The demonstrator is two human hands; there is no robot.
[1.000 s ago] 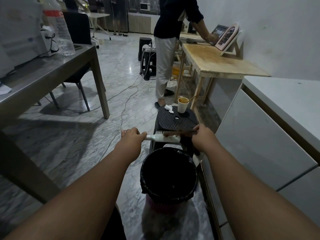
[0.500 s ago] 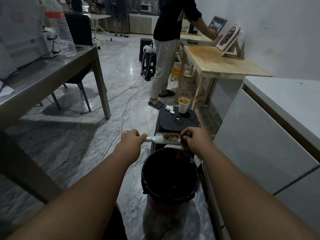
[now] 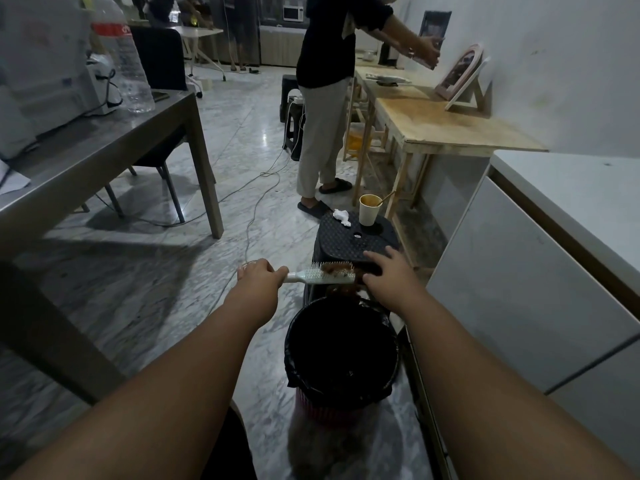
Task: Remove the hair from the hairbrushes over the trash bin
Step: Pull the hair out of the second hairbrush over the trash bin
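1. The left hand (image 3: 258, 277) is closed in a fist round the handle of the white hairbrush (image 3: 322, 277).
2. The brush lies level, its head pointing right and its bristles up, above the far rim of the trash bin (image 3: 291, 344).
3. The right hand (image 3: 388, 275) sits at the tip of the brush, fingers reaching forward over it and thumb beside the brush head. Whether it pinches anything cannot be told.
4. A brown clump of hair (image 3: 337, 268) sits in the bristles near that hand, and some hangs below the brush toward the bin.
5. The bin stands on the marble floor between the forearms and has a black liner.
6. Just beyond it is a black stool (image 3: 356, 239) bearing a paper cup (image 3: 367, 209) and a crumpled tissue (image 3: 341, 216).
7. A white cabinet (image 3: 554, 271) is to the right, and a grey table (image 3: 104, 147) with a plastic bottle (image 3: 121, 64) is to the left.
8. Farther off, a standing person (image 3: 322, 98) reaches over a wooden table (image 3: 450, 123).
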